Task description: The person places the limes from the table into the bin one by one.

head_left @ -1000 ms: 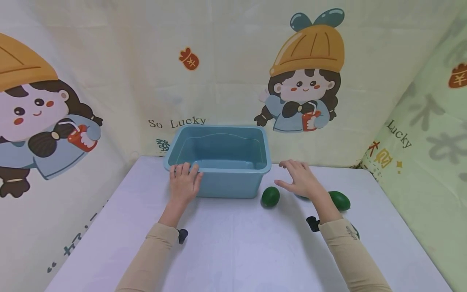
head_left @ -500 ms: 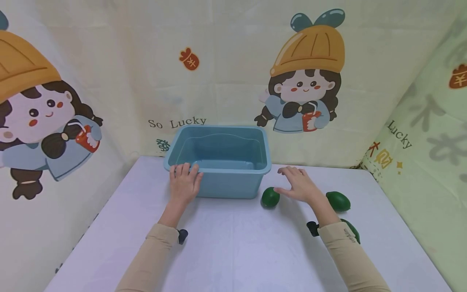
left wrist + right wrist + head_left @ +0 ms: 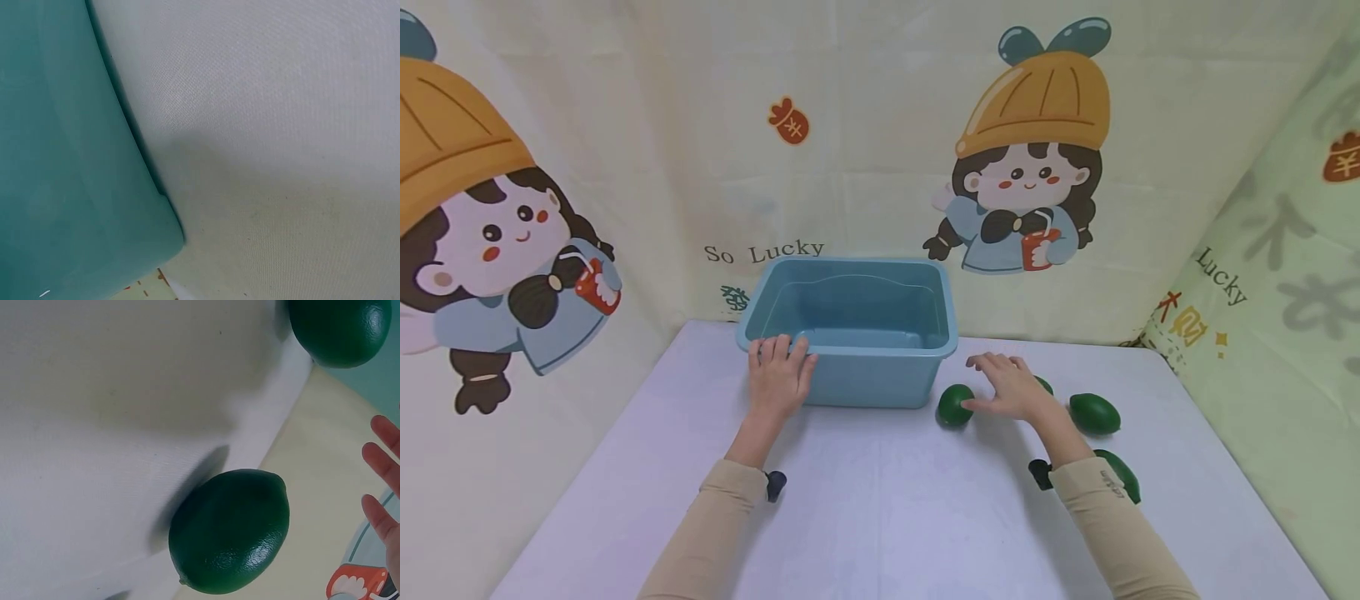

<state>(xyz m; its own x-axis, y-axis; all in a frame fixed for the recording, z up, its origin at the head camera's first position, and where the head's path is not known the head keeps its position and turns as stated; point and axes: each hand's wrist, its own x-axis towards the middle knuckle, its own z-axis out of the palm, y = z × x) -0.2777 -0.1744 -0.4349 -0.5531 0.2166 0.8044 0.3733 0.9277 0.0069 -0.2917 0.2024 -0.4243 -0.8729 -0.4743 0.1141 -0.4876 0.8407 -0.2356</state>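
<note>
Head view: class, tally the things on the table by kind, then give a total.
Green limes: 4: partly hidden behind the right hand
Blue tub: 1
Total: 5

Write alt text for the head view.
A person's left hand rests on the rim of an empty blue plastic tub on a white table, while the open right hand hovers by one of four dark green limes.
</note>
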